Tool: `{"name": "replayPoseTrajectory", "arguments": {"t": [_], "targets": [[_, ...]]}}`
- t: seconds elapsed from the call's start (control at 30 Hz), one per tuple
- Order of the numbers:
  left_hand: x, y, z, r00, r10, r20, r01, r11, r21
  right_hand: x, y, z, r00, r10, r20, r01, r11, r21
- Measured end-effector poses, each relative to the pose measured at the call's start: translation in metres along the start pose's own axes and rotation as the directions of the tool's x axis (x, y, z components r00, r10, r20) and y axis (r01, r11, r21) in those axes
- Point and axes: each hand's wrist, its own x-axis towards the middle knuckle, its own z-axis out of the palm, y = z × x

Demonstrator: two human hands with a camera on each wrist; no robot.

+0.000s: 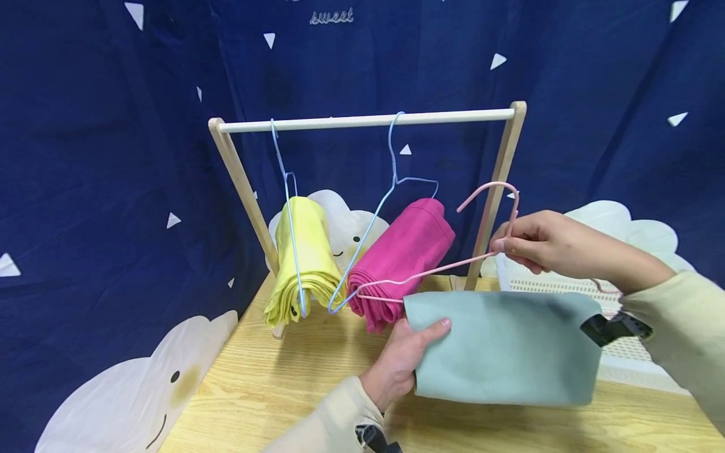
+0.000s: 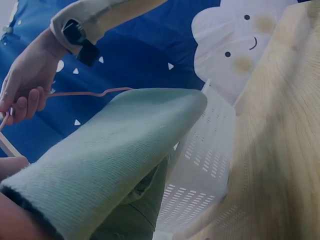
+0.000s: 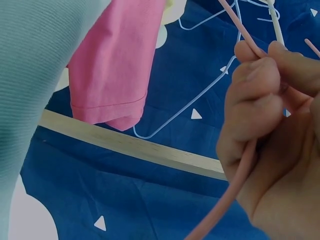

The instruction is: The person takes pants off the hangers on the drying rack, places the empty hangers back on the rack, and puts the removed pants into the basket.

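Observation:
My right hand (image 1: 535, 242) pinches a pink hanger (image 1: 419, 275) just below its hook, which points up and left in the head view. A folded light green cloth (image 1: 504, 352) lies over the hanger's lower bar and hangs down from it. With its thumb on the front and the other fingers behind, my left hand (image 1: 399, 362) grips the cloth's left edge. In the left wrist view the cloth (image 2: 115, 145) hides most of that hand. The right wrist view shows fingers (image 3: 255, 90) curled round the pink wire.
A wooden rack with a white rail (image 1: 362, 121) stands behind. Yellow cloth (image 1: 308, 242) and magenta cloth (image 1: 404, 251) hang there on blue hangers (image 1: 391, 182). To the right, partly behind the green cloth, a white perforated basket (image 1: 629, 371) stands on the wooden table (image 1: 226, 402).

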Motion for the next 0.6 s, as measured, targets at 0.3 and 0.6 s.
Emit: {"name": "replayPoseTrajectory", "arguments": {"t": [0.3, 0.6], "targets": [[0.0011, -0.0076, 0.0009, 0.996, -0.045, 0.078, 0.045, 0.999, -0.003, -0.0012, 0.001, 0.0022, 1.0, -0.009, 0.011, 0.008, 1.0, 0.016], [0.0022, -0.009, 0.0001, 0.999, -0.012, 0.048, 0.011, 1.0, 0.013, -0.0006, 0.0019, 0.002, 1.0, 0.01, 0.004, -0.01, 1.0, 0.015]]}}
